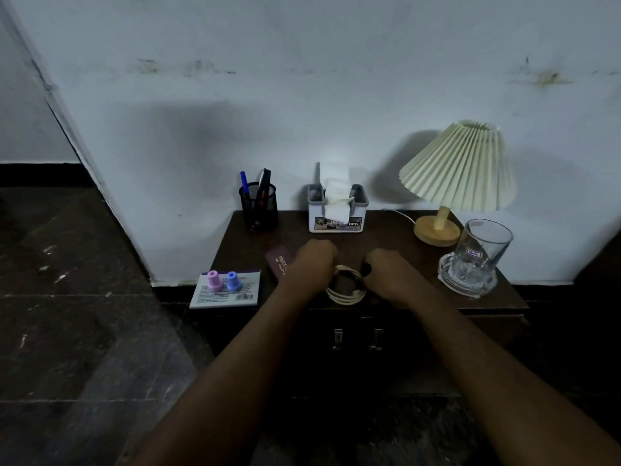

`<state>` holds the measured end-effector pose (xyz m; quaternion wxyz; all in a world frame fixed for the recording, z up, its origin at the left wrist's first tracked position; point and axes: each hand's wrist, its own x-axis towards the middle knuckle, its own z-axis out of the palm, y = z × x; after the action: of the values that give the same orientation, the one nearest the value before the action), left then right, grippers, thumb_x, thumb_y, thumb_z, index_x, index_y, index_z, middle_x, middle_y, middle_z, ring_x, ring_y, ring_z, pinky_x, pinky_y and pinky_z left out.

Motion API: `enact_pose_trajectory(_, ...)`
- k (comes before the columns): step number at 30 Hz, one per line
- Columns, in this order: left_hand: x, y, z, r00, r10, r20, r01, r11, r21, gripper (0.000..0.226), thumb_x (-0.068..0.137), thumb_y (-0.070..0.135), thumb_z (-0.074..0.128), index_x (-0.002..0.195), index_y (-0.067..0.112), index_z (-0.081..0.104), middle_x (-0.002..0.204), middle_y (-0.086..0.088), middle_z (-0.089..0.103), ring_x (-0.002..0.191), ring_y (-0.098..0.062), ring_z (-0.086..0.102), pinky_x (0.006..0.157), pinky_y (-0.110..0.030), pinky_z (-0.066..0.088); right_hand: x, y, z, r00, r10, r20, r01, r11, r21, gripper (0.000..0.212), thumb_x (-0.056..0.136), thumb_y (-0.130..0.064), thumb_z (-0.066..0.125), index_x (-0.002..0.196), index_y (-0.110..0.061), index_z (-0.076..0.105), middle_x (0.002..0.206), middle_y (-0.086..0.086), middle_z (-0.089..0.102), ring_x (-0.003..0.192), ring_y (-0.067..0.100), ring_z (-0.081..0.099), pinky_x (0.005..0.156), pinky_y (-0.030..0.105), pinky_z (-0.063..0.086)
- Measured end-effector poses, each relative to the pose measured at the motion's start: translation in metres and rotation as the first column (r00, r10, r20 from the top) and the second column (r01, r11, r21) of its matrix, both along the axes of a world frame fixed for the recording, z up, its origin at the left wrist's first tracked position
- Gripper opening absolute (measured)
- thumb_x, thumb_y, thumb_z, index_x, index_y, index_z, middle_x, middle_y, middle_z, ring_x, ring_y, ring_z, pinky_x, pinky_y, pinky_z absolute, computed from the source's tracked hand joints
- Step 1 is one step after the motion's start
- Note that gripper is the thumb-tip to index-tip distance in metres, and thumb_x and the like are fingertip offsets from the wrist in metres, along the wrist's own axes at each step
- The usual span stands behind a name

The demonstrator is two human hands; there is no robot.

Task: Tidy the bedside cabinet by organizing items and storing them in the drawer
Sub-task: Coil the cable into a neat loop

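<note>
Cable coil (346, 292) sits at the middle of the cabinet (386, 230) top's front edge, directly between the hands. Left hand (314, 264) pinches its left side. Right hand (389, 267) is curled on the right side around a dark end piece, probably the plug; too dim to confirm. Cream, several loose loops, oval running roughly front-to-back. Both hands equally near. Handles (337, 339) directly below.

The left forearm (235, 358) and right forearm (477, 351) are bare along all their visible length, lean, narrowing to the wrists. The left hand (314, 260) and right hand (386, 269) are bare too. A small dark patch by the right thumb may be a nail, dimly seen
</note>
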<state>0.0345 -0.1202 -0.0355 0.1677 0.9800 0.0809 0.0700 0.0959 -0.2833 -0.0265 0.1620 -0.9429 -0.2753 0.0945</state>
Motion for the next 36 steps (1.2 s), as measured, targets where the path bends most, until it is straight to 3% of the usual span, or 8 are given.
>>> enact_pose_trajectory(5,0.003,0.011,0.0,1.0,0.005,-0.029,-0.001,0.993,0.122,0.035,0.097,0.035,0.065,0.069,0.02,0.051,0.105,-0.01,0.071,0.111,-0.034,0.064,0.113,-0.058,0.037,0.008,-0.008,0.003,0.998,0.019,-0.054,-0.015,0.996,0.089,0.015,0.094,-0.01,0.058,0.096,-0.014,0.072,0.09,0.006,0.077,0.049,0.015,0.072,0.061,0.033,0.063)
enact_pose_trajectory(10,-0.011,0.023,0.013,0.997,-0.034,-0.072,0.042,0.993,0.109,0.02,0.094,0.031,0.061,0.109,0.027,0.073,0.125,0.004,0.07,0.128,-0.026,0.057,0.117,-0.078,0.006,0.005,-0.011,0.011,0.968,0.246,0.049,-0.249,0.967,0.061,0.039,0.086,0.003,0.057,0.114,-0.016,0.075,0.106,0.003,0.073,0.093,0.017,0.071,0.083,0.033,0.055)
enact_pose_trajectory(13,-0.024,0.018,0.011,0.982,-0.121,-0.148,0.133,0.988,0.075,0.02,0.089,0.044,0.062,0.093,0.029,0.075,0.104,0.011,0.071,0.111,-0.022,0.063,0.113,-0.083,0.002,-0.001,-0.008,0.015,0.907,0.418,0.043,-0.419,0.908,0.014,0.024,0.084,-0.003,0.067,0.092,-0.023,0.077,0.081,-0.011,0.053,0.075,0.0,0.05,0.073,0.026,0.036)
enact_pose_trajectory(18,-0.033,0.004,0.003,0.973,-0.108,-0.204,0.16,0.953,0.257,0.04,0.091,0.063,0.062,0.101,0.028,0.079,0.106,0.005,0.074,0.114,-0.022,0.066,0.114,-0.078,-0.013,-0.003,-0.004,0.011,0.916,0.4,0.043,-0.385,0.903,-0.191,0.031,0.081,-0.031,0.073,0.059,-0.049,0.06,0.08,-0.014,0.058,0.09,0.014,0.065,0.079,0.04,0.055)
enact_pose_trajectory(24,-0.037,-0.007,-0.005,0.982,-0.114,-0.152,0.157,0.938,0.31,0.03,0.096,0.049,0.061,0.11,0.027,0.076,0.113,0.002,0.075,0.117,-0.025,0.066,0.117,-0.073,-0.012,0.002,-0.016,0.013,0.913,0.407,0.031,-0.408,0.911,0.059,0.026,0.081,-0.005,0.064,0.087,-0.029,0.073,0.089,-0.017,0.067,0.089,0.007,0.064,0.079,0.03,0.049)
enact_pose_trajectory(29,-0.04,-0.016,-0.008,0.984,-0.131,-0.121,0.163,0.936,0.313,0.027,0.099,0.031,0.053,0.113,0.024,0.075,0.123,-0.005,0.071,0.128,-0.029,0.058,0.117,-0.074,-0.012,0.007,-0.022,0.01,0.964,0.263,0.027,-0.261,0.933,0.246,0.021,0.086,-0.008,0.067,0.09,-0.026,0.076,0.089,-0.013,0.077,0.086,0.001,0.07,0.083,0.03,0.055)
enact_pose_trajectory(33,-0.04,-0.017,-0.013,0.977,-0.178,-0.118,0.21,0.897,0.388,0.028,0.1,0.026,0.05,0.117,0.017,0.07,0.135,-0.009,0.064,0.143,-0.031,0.045,0.118,-0.07,-0.011,0.01,-0.02,0.01,0.968,0.25,0.029,-0.25,0.942,0.225,0.018,0.086,-0.01,0.067,0.088,-0.026,0.075,0.088,-0.012,0.077,0.085,0.002,0.07,0.08,0.03,0.055)
enact_pose_trajectory(36,-0.043,-0.011,-0.015,0.981,-0.162,-0.102,0.19,0.898,0.397,0.026,0.099,0.026,0.051,0.113,0.015,0.07,0.118,-0.01,0.071,0.125,-0.028,0.06,0.122,-0.064,-0.01,0.014,-0.023,0.011,0.97,0.244,0.005,-0.239,0.946,0.219,0.014,0.087,-0.014,0.068,0.085,-0.027,0.073,0.084,-0.014,0.077,0.08,-0.003,0.069,0.075,0.026,0.053)
